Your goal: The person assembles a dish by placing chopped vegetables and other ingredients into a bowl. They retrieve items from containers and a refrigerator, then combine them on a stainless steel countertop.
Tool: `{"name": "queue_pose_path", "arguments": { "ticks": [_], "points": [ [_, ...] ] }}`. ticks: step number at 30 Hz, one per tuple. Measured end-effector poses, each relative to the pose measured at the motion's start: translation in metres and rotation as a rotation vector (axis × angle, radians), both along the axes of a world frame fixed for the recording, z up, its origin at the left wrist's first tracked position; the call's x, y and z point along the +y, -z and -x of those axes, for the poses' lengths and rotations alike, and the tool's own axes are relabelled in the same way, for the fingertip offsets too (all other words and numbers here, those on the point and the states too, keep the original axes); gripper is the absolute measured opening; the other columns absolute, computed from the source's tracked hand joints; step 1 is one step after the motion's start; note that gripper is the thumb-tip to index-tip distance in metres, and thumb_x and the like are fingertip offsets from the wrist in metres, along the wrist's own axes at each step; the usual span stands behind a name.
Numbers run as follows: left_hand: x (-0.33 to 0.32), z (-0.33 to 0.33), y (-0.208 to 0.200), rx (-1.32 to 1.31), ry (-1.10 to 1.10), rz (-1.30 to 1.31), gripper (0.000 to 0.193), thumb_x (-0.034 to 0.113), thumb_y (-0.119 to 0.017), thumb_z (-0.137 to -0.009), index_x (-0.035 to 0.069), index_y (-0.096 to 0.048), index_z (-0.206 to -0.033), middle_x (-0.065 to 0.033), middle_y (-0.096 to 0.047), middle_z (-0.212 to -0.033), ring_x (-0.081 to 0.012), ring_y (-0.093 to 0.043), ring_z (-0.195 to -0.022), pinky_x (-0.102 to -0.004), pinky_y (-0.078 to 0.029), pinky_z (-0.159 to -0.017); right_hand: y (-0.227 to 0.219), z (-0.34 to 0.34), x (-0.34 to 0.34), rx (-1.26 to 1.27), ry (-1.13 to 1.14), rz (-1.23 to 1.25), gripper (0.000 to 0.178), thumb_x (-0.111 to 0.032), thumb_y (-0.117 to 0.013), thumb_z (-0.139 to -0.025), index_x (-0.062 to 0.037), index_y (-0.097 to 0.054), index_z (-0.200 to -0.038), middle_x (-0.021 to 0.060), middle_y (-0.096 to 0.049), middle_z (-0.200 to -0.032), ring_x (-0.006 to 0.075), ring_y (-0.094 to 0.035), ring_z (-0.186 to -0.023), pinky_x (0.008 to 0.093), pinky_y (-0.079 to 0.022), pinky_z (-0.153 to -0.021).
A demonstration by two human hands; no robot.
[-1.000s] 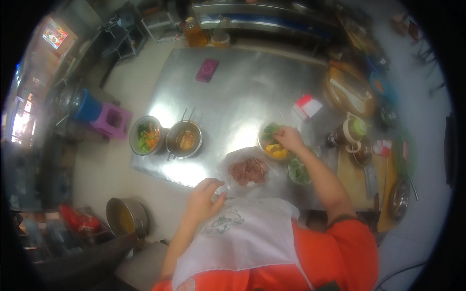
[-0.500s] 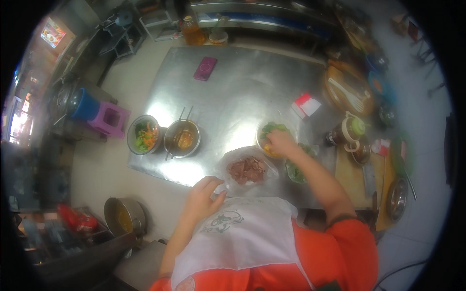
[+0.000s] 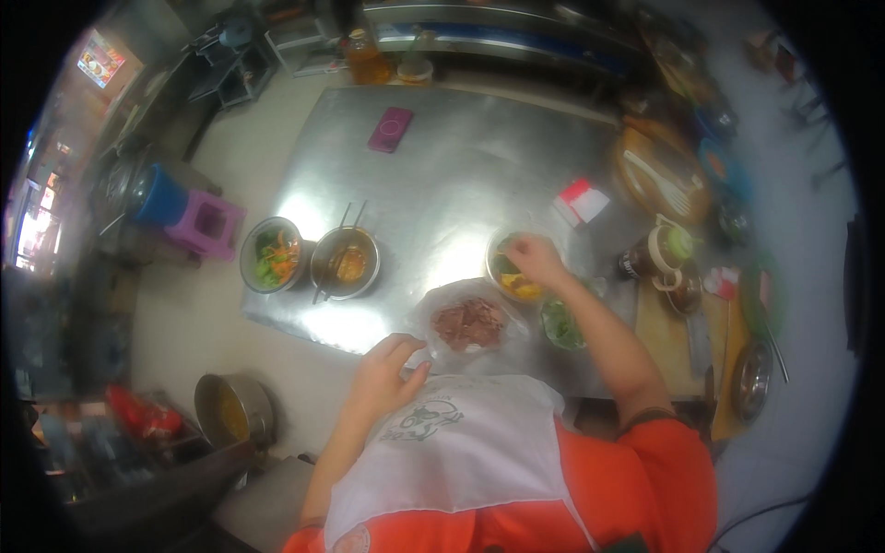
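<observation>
My right hand (image 3: 537, 258) is over a bowl (image 3: 490, 251) at the near right of the steel table, its fingertips closed together. Yellow pieces (image 3: 522, 285) and some dark green show in the bowl; what the fingertips pinch, if anything, is hidden. My left hand (image 3: 385, 370) is at the table's near edge, thumb and fingers apart and holding nothing. Just right of it lies an opened clear plastic bag of sliced brown meat (image 3: 470, 324). A bag of green leaves (image 3: 564, 323) sits beneath my right forearm.
To the left stand a bowl of lettuce and carrot (image 3: 277, 261) and a metal bowl with chopsticks (image 3: 347, 264). A pink phone (image 3: 391, 129) and a red-and-white box (image 3: 581, 201) lie farther off. At right are a mug (image 3: 662, 249), a cutting board (image 3: 659, 332) and a knife (image 3: 700, 341).
My right hand has risen slightly within the bowl area, with its fingers drawn together. Less green and more yellow shows beneath it. My left hand has stayed in place.
</observation>
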State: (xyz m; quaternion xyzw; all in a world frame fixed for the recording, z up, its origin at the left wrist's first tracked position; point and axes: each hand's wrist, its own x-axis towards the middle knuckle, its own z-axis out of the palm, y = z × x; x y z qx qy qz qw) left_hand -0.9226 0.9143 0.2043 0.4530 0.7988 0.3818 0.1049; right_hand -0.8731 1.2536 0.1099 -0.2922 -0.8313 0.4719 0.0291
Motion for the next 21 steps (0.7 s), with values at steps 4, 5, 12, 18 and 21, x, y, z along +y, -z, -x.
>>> {"name": "queue_pose_path", "arguments": {
  "ticks": [4, 5, 12, 18, 21],
  "points": [
    [0.005, -0.002, -0.004, -0.046, -0.003, 0.02, 0.023, 0.012, -0.07, -0.078, 0.002, -0.065, -0.099, -0.0129, -0.064, -0.097, -0.0301, -0.064, -0.081, -0.0353, -0.051, -0.068, 0.024, 0.001, -0.004, 0.082, 0.086, -0.03, 0.033, -0.035, -0.068, -0.084, -0.002, -0.068, -0.084, 0.0145, -0.067, -0.078, 0.0289, -0.065, -0.071, 0.0383, -0.051, -0.066],
    [0.006, -0.003, -0.004, -0.04, 0.008, 0.03, 0.023, 0.012, -0.07, -0.078, 0.002, -0.065, -0.098, -0.013, -0.064, -0.097, -0.0302, -0.064, -0.081, -0.0354, -0.051, -0.068, 0.036, -0.002, -0.001, -0.022, 0.044, -0.079, 0.034, -0.036, -0.067, -0.085, -0.0022, -0.068, -0.083, 0.0148, -0.067, -0.078, 0.0299, -0.065, -0.071, 0.0392, -0.051, -0.067],
    [0.003, -0.006, -0.003, -0.083, -0.002, 0.04, 0.022, 0.012, -0.07, -0.078, 0.002, -0.065, -0.097, -0.0132, -0.064, -0.096, -0.0306, -0.064, -0.081, -0.036, -0.052, -0.069, 0.026, -0.018, -0.012, -0.11, -0.121, -0.427, 0.026, -0.026, -0.058, -0.086, -0.003, -0.068, -0.088, 0.0183, -0.066, -0.088, 0.0361, -0.064, -0.083, 0.0457, -0.052, -0.073],
    [0.002, -0.005, -0.002, -0.039, 0.006, 0.046, 0.022, 0.012, -0.069, -0.079, 0.002, -0.064, -0.097, -0.0132, -0.064, -0.096, -0.031, -0.064, -0.083, -0.0362, -0.052, -0.071, 0.02, -0.039, -0.005, -0.322, -0.394, -0.539, 0.021, -0.019, -0.053, -0.085, -0.0043, -0.067, -0.089, 0.0164, -0.063, -0.099, 0.0342, -0.062, -0.094, 0.0449, -0.051, -0.079],
    [0.005, -0.004, -0.004, -0.024, 0.018, 0.046, 0.022, 0.012, -0.069, -0.079, 0.002, -0.064, -0.098, -0.0132, -0.064, -0.096, -0.0311, -0.064, -0.084, -0.0362, -0.052, -0.071, 0.025, -0.046, -0.001, -0.273, -0.358, -0.518, 0.017, -0.015, -0.053, -0.084, -0.0039, -0.065, -0.088, 0.0147, -0.062, -0.101, 0.0334, -0.062, -0.093, 0.0448, -0.051, -0.079]
  ]
}}
